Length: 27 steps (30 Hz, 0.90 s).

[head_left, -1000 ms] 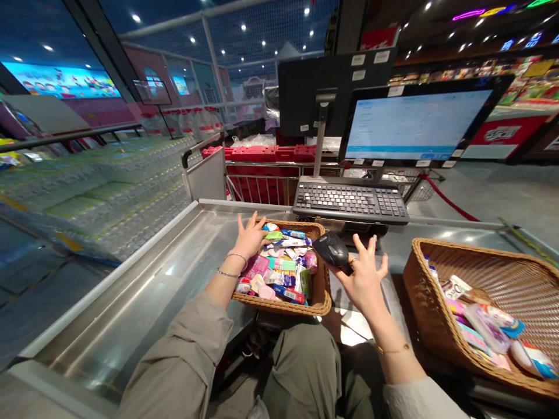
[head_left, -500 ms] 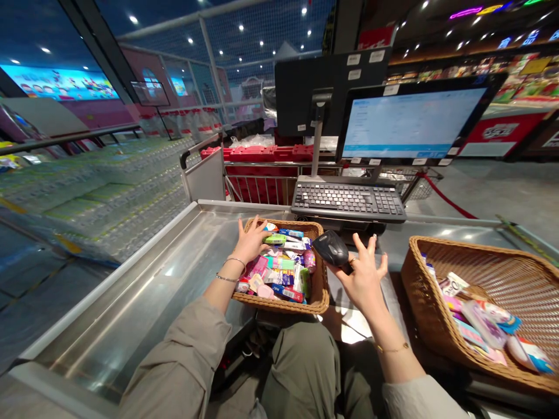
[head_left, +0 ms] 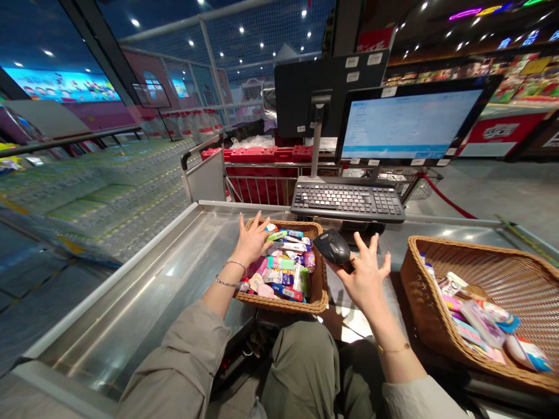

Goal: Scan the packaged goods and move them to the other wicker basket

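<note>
My left hand (head_left: 251,241) reaches over the left rim of a wicker basket (head_left: 324,291) packed with small, colourful packaged goods. Its fingers are spread, with the tips beside a green packet (head_left: 278,235); whether they touch it I cannot tell. A black handheld barcode scanner (head_left: 332,247) is in my right hand (head_left: 365,273), just right of that basket. Thumb and index finger are at the scanner's handle, which is mostly hidden, while the other fingers stick out apart. The scanner's head points left, toward the basket's right rim.
On the right stands a second wicker basket (head_left: 410,291) with several packaged items. A keyboard (head_left: 349,199) and a lit monitor (head_left: 410,125) are ahead. The metal counter (head_left: 152,285) has a raised edge on the left, and a trolley (head_left: 205,169) is behind it.
My left hand has shifted very slightly over the basket's edge. My right hand and the scanner are almost unmoved.
</note>
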Available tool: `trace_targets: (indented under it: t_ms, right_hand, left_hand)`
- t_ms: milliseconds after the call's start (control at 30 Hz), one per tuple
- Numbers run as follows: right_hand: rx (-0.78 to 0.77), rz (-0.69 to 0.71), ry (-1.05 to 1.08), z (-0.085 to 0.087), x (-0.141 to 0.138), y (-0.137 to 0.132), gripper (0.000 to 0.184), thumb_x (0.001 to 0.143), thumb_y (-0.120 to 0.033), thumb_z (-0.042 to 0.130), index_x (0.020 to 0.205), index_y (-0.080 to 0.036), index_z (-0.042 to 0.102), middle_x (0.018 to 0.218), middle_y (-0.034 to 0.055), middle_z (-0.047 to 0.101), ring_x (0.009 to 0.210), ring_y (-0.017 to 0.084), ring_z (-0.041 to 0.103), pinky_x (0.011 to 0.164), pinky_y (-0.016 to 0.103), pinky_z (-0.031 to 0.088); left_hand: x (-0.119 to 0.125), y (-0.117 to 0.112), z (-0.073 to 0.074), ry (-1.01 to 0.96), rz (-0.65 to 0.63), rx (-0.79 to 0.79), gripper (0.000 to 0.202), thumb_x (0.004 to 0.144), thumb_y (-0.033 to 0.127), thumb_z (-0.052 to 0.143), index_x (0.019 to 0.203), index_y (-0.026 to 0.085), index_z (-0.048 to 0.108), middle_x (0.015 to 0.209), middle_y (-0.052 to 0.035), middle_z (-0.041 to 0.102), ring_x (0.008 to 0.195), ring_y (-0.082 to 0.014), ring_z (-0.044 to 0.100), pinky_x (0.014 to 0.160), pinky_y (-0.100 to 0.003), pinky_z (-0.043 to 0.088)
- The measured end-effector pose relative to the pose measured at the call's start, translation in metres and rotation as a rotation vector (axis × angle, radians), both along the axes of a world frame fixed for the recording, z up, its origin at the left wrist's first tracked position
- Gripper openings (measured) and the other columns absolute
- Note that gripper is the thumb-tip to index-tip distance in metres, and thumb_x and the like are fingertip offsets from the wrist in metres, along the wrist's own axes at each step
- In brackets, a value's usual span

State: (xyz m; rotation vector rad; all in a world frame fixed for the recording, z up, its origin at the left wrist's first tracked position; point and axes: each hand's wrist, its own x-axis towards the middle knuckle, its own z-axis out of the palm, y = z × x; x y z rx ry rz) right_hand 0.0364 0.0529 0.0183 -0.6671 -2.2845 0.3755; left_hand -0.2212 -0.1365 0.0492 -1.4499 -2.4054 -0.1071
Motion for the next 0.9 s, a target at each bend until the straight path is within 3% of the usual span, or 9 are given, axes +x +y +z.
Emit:
trace_targets:
  t_ms: [167, 467, 900]
  right_hand:
    - [0.001, -0.013, -0.013, 0.007, 0.002, -0.002, 0.026, 0.09, -0.043, 0.06, 0.092, -0.02, 0.072, 0.159, 0.0139, 0.043, 0.156, 0.041, 0.012, 0.112, 0.08, 0.011]
    - [0.021, -0.016, -0.009, 0.015, 0.005, -0.004, 0.03, 0.093, -0.045, 0.056, 0.09, -0.02, 0.072, 0.159, 0.0132, 0.043, 0.157, 0.039, 0.013, 0.113, 0.078, 0.011]
    - [0.023, -0.021, 0.038, 0.019, 0.008, -0.001, 0.032, 0.093, -0.048, 0.055, 0.093, -0.021, 0.072, 0.156, 0.0126, 0.048, 0.155, 0.041, 0.018, 0.112, 0.079, 0.01]
  left_hand:
    - [0.013, 0.005, 0.013, 0.061, -0.017, 0.034, 0.021, 0.097, 0.038, 0.06, 0.101, 0.025, 0.076, 0.154, -0.0066, 0.05, 0.154, -0.0356, 0.024, 0.116, -0.078, -0.011]
    - [0.027, 0.016, 0.028, 0.106, -0.048, 0.102, 0.02, 0.096, 0.038, 0.062, 0.104, 0.025, 0.075, 0.156, -0.0061, 0.049, 0.156, -0.0351, 0.021, 0.116, -0.078, -0.015]
    - [0.033, 0.025, 0.033, 0.15, -0.13, 0.199, 0.013, 0.09, 0.035, 0.069, 0.095, 0.024, 0.076, 0.151, -0.0084, 0.054, 0.152, -0.0395, 0.027, 0.115, -0.081, -0.011]
